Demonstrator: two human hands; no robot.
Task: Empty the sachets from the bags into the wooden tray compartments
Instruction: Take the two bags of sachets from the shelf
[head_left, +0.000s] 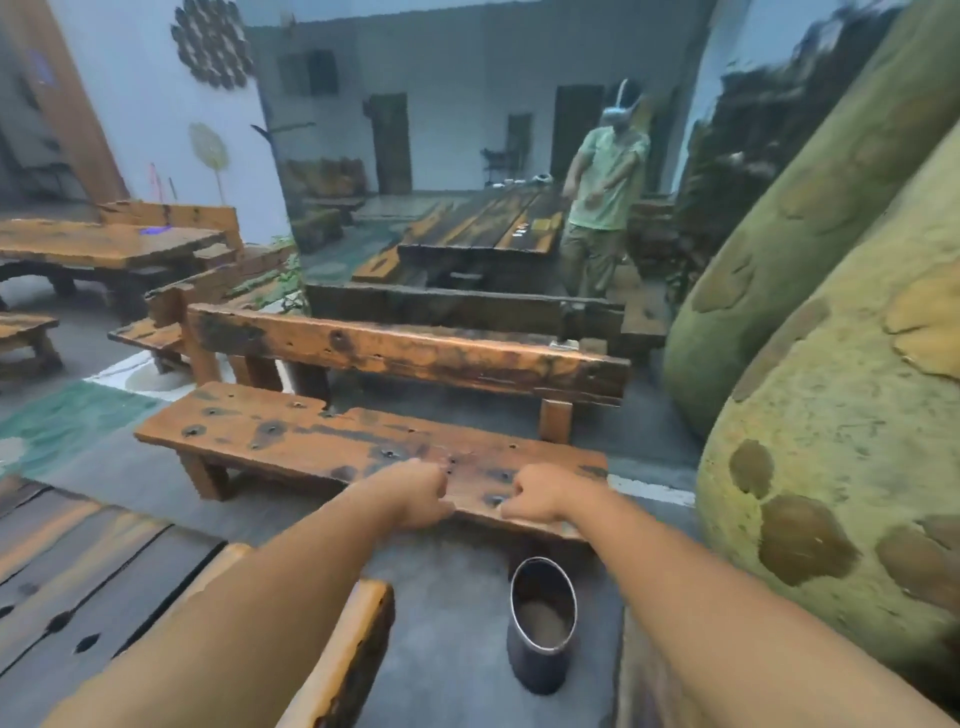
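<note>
Both my arms stretch forward side by side. My left hand (418, 493) and my right hand (537, 493) are curled into fists, a small gap between them, and nothing shows in either. They appear in front of the near edge of a worn orange wooden bench (291, 431). No sachets, bags or wooden tray are in view.
A metal bucket (543, 623) stands on the grey floor below my right arm. A dark plank table (78, 571) with an orange edge is at lower left. A large mottled green jar (831, 467) fills the right. A wall mirror (467, 156) reflects a person beside a long table.
</note>
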